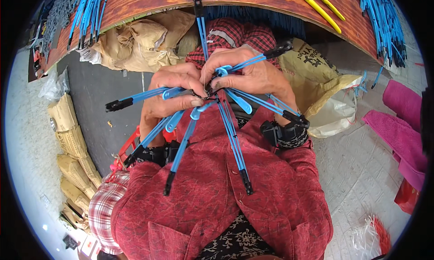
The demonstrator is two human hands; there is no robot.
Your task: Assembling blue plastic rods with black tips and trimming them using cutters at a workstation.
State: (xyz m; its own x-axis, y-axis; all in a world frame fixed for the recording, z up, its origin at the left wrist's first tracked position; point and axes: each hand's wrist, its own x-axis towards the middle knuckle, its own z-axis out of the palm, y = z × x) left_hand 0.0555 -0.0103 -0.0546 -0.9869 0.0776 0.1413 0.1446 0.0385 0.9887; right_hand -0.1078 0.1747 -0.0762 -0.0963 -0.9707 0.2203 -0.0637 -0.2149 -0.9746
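Observation:
In front of my red jacket I hold an umbrella frame [233,135], its folded blue ribs with black ends fanning out from a small dark hub [209,90]. Flat light-blue tabs lie along several of the ribs near the middle. My left hand [169,85] is closed, thumb and fingers pinching the hub from the left. From the other side my right hand [253,72] closes on the ribs and hub, its thumb bent toward the centre. A thin strand, seemingly wire, shows between the fingertips. The fingers partly cover the hub.
A wooden table [271,2] lies ahead, with yellow-handled pliers [323,9] and bundles of blue ribs [384,24] at both ends. Crumpled brown paper [135,40] and a tan sack [312,74] sit below its edge. Magenta cloth [393,133] is at right, stacked brown packages [74,147] at left.

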